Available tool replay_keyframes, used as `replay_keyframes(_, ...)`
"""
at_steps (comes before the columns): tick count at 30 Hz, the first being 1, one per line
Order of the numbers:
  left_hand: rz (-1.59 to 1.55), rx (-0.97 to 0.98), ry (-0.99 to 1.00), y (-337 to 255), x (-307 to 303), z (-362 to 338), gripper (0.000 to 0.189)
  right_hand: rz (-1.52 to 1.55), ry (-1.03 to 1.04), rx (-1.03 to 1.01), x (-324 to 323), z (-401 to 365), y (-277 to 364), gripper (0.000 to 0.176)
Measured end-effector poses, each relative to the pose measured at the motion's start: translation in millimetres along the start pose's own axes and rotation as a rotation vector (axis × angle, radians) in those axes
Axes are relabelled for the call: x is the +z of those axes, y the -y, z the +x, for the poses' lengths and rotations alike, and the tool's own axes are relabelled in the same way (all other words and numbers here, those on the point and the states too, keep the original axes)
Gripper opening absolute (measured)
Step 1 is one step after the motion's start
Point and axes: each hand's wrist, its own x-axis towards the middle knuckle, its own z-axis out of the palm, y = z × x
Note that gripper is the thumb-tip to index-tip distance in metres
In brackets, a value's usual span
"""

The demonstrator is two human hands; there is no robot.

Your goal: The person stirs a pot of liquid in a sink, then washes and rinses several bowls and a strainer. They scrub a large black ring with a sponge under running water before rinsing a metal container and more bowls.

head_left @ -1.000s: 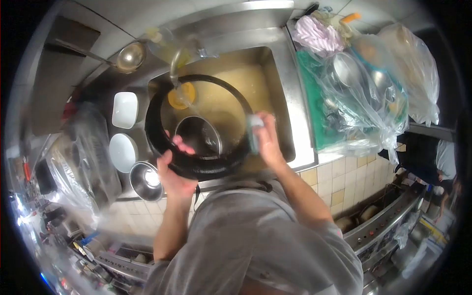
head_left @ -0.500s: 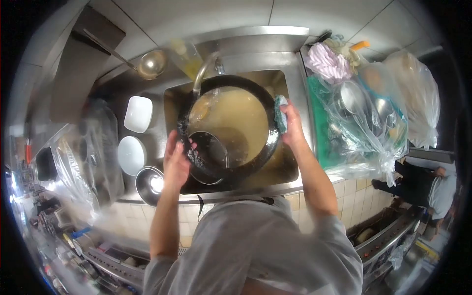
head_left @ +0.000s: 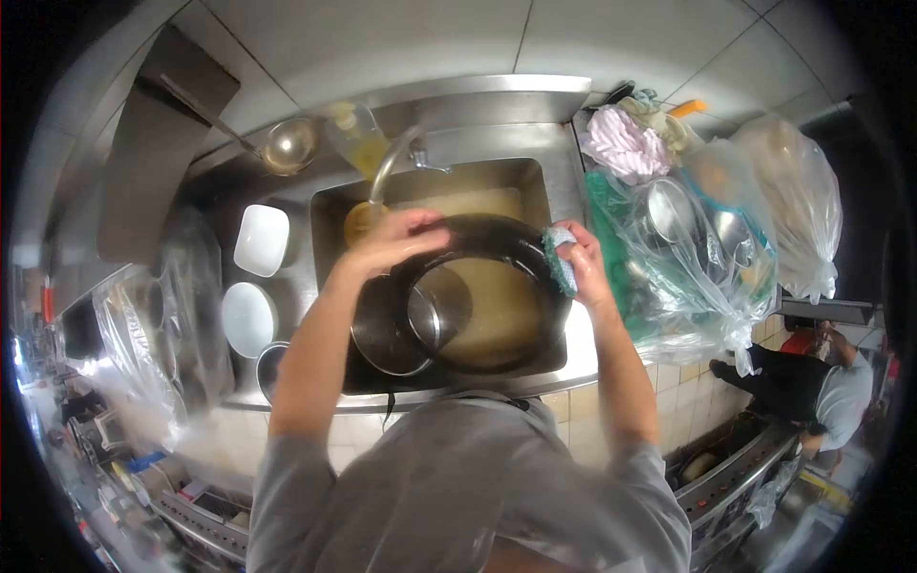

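Observation:
A large black ring (head_left: 492, 229), wet and shiny, is tilted over the sink (head_left: 320, 234); cloudy water shows through its open middle. My left hand (head_left: 396, 239) grips its upper left rim, fingers over the top. My right hand (head_left: 585, 263) is closed on a green-grey scrubbing pad (head_left: 560, 258), which is pressed to the ring's right side. Below the left forearm, a round metal pan (head_left: 382, 334) sits in the sink, partly behind the ring. The curved faucet (head_left: 390, 160) rises at the back, beside an orange round item (head_left: 358, 224) near my left wrist.
White dishes (head_left: 262, 239) and a metal bowl (head_left: 271, 368) stand left of the sink. Behind are a ladle (head_left: 289, 146) and a bottle of yellow liquid (head_left: 358, 138). Plastic-bagged metalware (head_left: 697, 248) and a pink cloth (head_left: 626, 143) lie on the right. Another person (head_left: 841, 401) is at far right.
My left hand has moved from the ring's lower left side to its upper left rim. The ring has shifted right and toward me, uncovering the orange item and more of the pan.

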Motion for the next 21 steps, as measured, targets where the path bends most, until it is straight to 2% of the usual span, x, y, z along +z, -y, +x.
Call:
replay_keyframes(1,0.003,-0.004,0.005,5,-7,-8,0.048,0.021,-0.008,-0.02,0,1,2,0.029)
replay_keyframes(3,-0.2,-0.152,0.221,13,-19,-27,0.052,0.054,-0.005,-0.035,-3,6,12,0.029)
replay_keyframes(4,-0.278,-0.169,0.246,14,-17,-34,0.056,0.052,0.012,-0.035,-4,10,15,0.03)
replay_keyframes(5,-0.189,-0.182,0.278,13,-15,-37,0.055,0.049,0.029,-0.032,-6,15,16,0.03)
replay_keyframes(7,-0.529,-0.123,0.206,-9,5,-59,0.054,-0.026,0.018,-0.03,-7,27,16,0.032)
replay_keyframes(8,-0.535,-0.123,0.198,-19,13,-65,0.054,-0.102,-0.012,-0.063,-4,36,16,0.033)
replay_keyframes(10,-0.597,0.005,0.254,-36,29,-73,0.052,-0.216,-0.029,-0.073,4,52,16,0.035)
replay_keyframes(13,-0.602,-0.047,0.081,-52,53,-78,0.046,-0.384,0.005,-0.111,49,62,32,0.034)
replay_keyframes(15,-0.568,-0.116,0.006,-47,59,-70,0.044,-0.444,0.2,-0.28,93,61,33,0.037)
replay_keyframes(17,-0.525,-0.177,-0.059,-46,60,-68,0.041,-0.912,0.252,-0.735,140,47,40,0.032)
replay_keyframes(19,-0.374,-0.094,-0.085,-47,55,-74,0.039,-0.807,0.342,-0.745,154,39,49,0.033)
replay_keyframes(21,-0.434,-0.128,-0.103,-57,62,-97,0.034,-0.747,0.331,-0.661,138,50,44,0.037)
